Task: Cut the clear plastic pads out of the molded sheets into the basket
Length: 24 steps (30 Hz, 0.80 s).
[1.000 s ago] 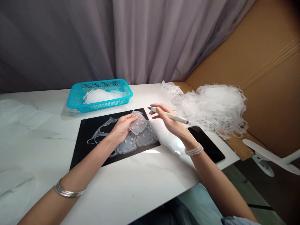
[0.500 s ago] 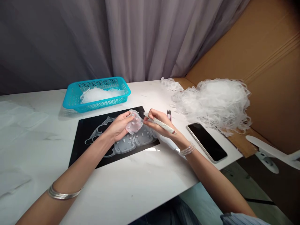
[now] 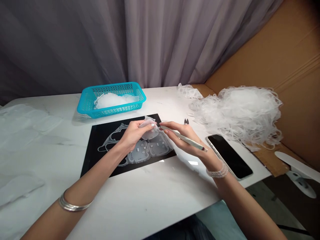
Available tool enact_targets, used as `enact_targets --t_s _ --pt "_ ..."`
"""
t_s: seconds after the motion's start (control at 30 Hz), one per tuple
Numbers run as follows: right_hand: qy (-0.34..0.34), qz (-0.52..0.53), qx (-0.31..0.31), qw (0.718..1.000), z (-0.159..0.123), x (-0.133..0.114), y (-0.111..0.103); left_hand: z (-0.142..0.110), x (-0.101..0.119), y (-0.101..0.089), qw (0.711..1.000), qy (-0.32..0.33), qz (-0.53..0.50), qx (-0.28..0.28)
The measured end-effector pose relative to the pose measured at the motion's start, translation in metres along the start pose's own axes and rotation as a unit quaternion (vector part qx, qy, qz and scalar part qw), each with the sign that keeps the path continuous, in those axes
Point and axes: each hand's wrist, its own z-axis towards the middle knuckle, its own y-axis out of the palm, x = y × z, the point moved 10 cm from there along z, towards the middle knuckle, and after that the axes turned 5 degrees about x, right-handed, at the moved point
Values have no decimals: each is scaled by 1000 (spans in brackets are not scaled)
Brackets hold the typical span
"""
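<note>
My left hand (image 3: 133,134) is closed round a small translucent plastic piece (image 3: 150,131), lifted off a sheet of joined translucent pieces (image 3: 147,150) that lies on a black mat (image 3: 100,156). My right hand (image 3: 186,141) grips a thin white pen-like tool (image 3: 183,137). The tool's dark tip touches the held piece right beside my left fingertips. Both hands hover over the right half of the mat.
A blue basket (image 3: 85,106) with translucent pieces stands behind the mat. A big heap of white plastic trimmings (image 3: 240,111) lies at the right, a phone (image 3: 228,156) in front of it, small snips (image 3: 186,121) nearby. Clear plastic sheets (image 3: 22,123) lie left. Cardboard (image 3: 275,66) walls the right.
My right hand swung the tool in from the right until its tip met the piece in my left hand. The left hand tilted the piece slightly. The view shifted a little.
</note>
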Motion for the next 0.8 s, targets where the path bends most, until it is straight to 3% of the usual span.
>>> enact_targets --t_s 0.37,0.5,0.67,0.8 --pt "-105 -28 11 994 -2 -16 1 -7 19 2 991 79 98 39" --pt "-141 -86 4 986 1 -21 11 -11 28 1 980 122 147 63" --pt "-113 -131 -5 985 4 -22 18 -16 38 2 970 157 171 72" --pt "-36 -19 76 996 11 -11 -11 -12 36 -1 972 152 164 68"
